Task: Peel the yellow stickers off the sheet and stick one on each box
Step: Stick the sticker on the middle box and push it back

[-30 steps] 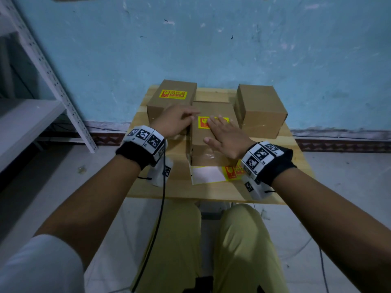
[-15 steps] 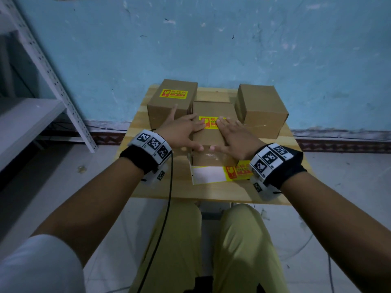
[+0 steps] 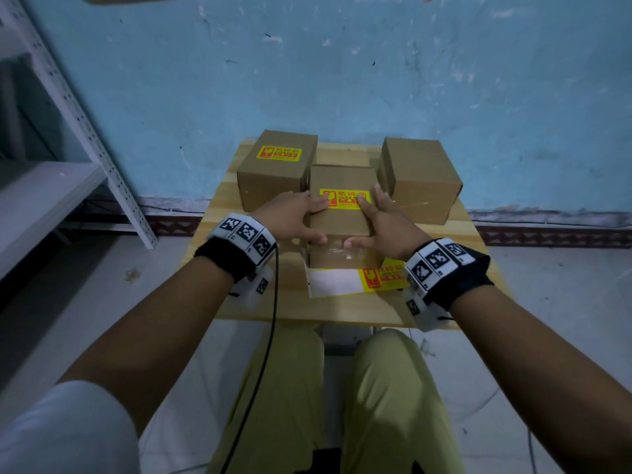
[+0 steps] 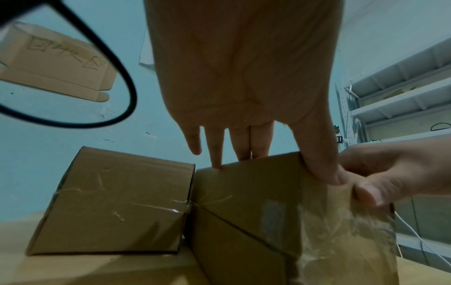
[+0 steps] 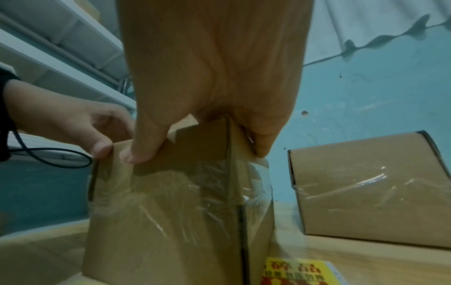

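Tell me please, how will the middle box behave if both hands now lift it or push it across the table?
The middle box is taped cardboard with flat faces, so it should stay stiff and slide, not roll. The left hand and right hand grip opposite sides, thumbs on the front, so tipping seems unlikely. The glossy tape may feel slippery. Its weight cannot be judged.
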